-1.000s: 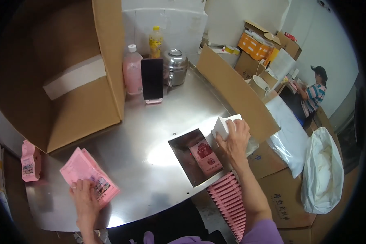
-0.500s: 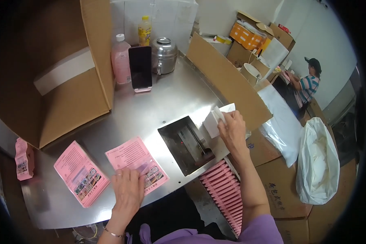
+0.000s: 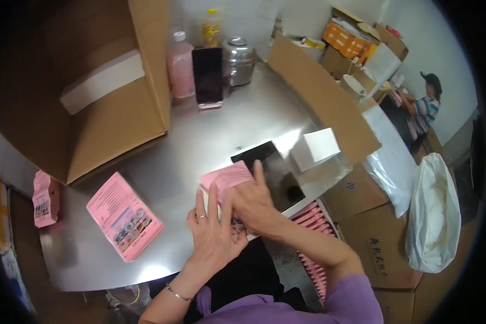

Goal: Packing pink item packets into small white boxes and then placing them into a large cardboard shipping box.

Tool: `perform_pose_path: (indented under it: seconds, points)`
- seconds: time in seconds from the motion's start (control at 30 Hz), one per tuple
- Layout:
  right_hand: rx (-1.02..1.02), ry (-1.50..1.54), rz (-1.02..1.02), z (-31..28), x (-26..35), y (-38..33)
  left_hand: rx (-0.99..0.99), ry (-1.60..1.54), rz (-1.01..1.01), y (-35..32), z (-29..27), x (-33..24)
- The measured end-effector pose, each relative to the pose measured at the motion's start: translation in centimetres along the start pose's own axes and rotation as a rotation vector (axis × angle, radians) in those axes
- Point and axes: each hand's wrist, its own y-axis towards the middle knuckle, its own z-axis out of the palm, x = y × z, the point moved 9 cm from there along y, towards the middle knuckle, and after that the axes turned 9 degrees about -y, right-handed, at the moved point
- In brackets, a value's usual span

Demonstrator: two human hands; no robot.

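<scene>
My left hand and my right hand meet at a pink printed plastic packet beside the dark rectangular opening in the metal table. Spread left fingers reach over the packet's near left side, and a white edge shows along it. Across its right side lies my right hand, one finger pointing up and the others mostly hidden against the packet. A thick stack of similar pink packets lies to the left. Just right of the opening stands a white block of folded paper.
A big open cardboard box stands at the left; another pink pack is below it. A phone, bottles and a metal pot line the back. A cardboard panel edges the right side. Beyond it, another person works.
My right hand has let go of the white paper area and come left onto the packet. The packet has moved up and right, toward the opening, with my left hand. The view has shifted.
</scene>
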Motion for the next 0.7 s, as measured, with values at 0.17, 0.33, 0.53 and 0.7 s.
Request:
perform_pose_path:
  seconds: [0.17, 0.33, 0.53, 0.7]
  points:
    - [-0.302, 0.247, -0.068, -4.4, 1.2, -1.4, -0.057, 0.035, -0.033, -0.1, -1.6, 1.5]
    - [-0.447, -0.640, 0.424, -11.2, -11.4, -4.5, 0.092, 0.156, -0.083, -0.5, -1.1, 1.0]
    - [-0.359, -0.287, 0.608, -7.6, -17.4, -6.9, -0.029, 0.276, 0.016, 0.6, -2.1, 0.2]
    - [-0.471, -0.193, 0.605, -8.4, -17.4, -7.8, 0.213, 0.094, -0.067, 0.4, -0.9, 0.6]
